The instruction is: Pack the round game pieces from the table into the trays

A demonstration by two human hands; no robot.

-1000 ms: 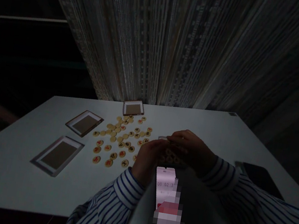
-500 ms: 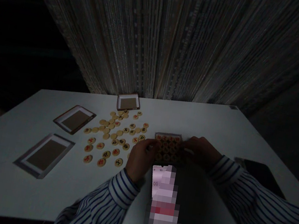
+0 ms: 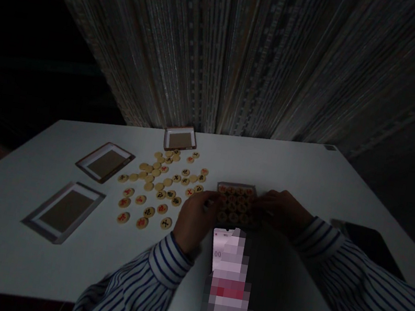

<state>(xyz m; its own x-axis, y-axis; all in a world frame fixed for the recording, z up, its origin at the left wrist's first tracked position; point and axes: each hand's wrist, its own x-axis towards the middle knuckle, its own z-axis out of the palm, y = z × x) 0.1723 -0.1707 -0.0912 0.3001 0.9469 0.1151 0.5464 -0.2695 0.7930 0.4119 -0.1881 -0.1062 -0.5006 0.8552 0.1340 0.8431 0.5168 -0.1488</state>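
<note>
A small box (image 3: pixel 237 186) filled with rows of round Chinese chess pieces (image 3: pixel 236 206) lies on the table behind the phone. My left hand (image 3: pixel 196 220) is closed at its left side, thumb and fingers bent at the edge. On the opposite side my right hand (image 3: pixel 281 210) grips the right edge, its fingertips dark and partly hidden. Many loose Chinese chess pieces (image 3: pixel 148 212) are scattered left of my left hand, some showing red or black characters, others plain side up.
Three shallow boxes lie around the loose pieces: one near left (image 3: pixel 95 200), one farther back (image 3: pixel 84 155), one at the far edge (image 3: pixel 169 145). A lit phone (image 3: pixel 220 253) sits between my forearms. A dark flat object (image 3: pixel 369 246) lies beyond my right sleeve. Behind the white table (image 3: pixel 290 159) hangs a striped curtain (image 3: pixel 207 60).
The view has shifted slightly. Both hands stay at the sides of the filled box, and the loose pieces lie as before.
</note>
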